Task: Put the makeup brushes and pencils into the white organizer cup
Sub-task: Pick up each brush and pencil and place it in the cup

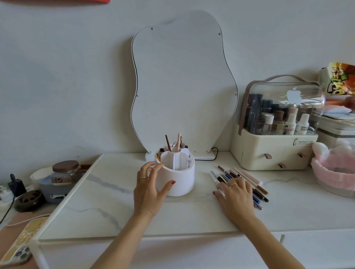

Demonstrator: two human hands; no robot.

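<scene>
While steadying cup [175, 176] with spread left hand [148, 189], right hand [235, 193] fingers flat on pencils [239, 177]: light, stiff, roll-prone; pinch mid-shaft.

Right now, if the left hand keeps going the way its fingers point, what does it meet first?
The left hand points up and right at the white organizer cup. Its thumb already seems to touch the cup wall, so the fingers would likely meet the cup's rim first, though depth is unclear.
</scene>
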